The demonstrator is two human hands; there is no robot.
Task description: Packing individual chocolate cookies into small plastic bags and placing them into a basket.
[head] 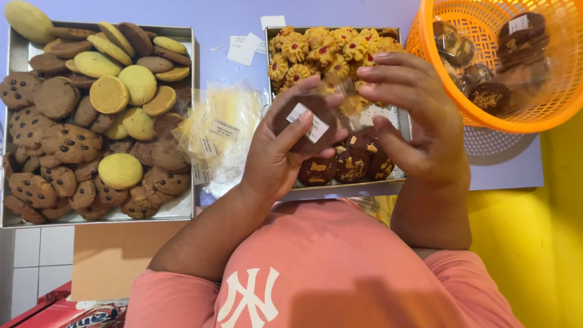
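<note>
A round dark-brown cookie sealed in a clear plastic bag (306, 121) with a small white rectangular label (308, 121) on its face — held up above the tray, tilted toward the camera. The bag's crinkled open end — blurred, apparently — points right.

Salmon-pink short-sleeved T-shirt (328, 273), white interlocked-letter emblem
</note>
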